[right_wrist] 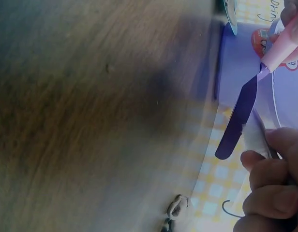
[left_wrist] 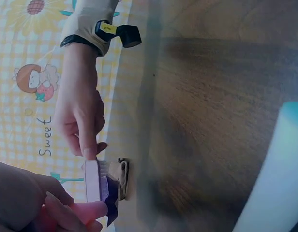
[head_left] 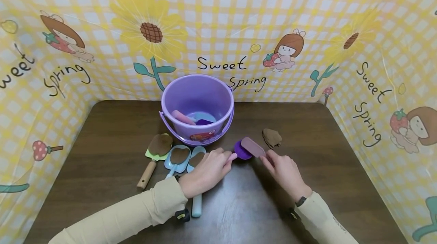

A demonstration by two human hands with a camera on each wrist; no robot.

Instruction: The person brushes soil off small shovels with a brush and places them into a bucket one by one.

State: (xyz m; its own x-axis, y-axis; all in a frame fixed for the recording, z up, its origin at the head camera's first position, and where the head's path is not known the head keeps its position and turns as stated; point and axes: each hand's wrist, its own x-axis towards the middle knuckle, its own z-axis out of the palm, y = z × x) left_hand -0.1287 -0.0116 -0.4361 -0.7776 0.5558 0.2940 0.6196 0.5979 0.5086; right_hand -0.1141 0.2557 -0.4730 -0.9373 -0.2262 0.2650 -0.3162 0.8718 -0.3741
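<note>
My left hand [head_left: 209, 172] grips the pink handle of a small toy shovel with a purple blade [head_left: 241, 152], held in front of a bucket. My right hand [head_left: 285, 170] pinches the end of a pink brush [head_left: 252, 146]. Bristles of the brush [left_wrist: 92, 181] lie against the purple blade in the left wrist view. Raised off the table, the shovel's blade [right_wrist: 238, 118] tilts edge-on in the right wrist view. Beyond the right hand lies a crumpled brown cloth [head_left: 272, 137].
The purple bucket [head_left: 179, 101] stands at the back with a pink-handled item [head_left: 183, 117] inside. To its front left lie a green shovel [head_left: 148, 173] with a wooden handle and two light-blue shovels [head_left: 168, 163], all showing brown patches. A patterned cloth wall [head_left: 218, 39] surrounds the wooden table [head_left: 112, 141].
</note>
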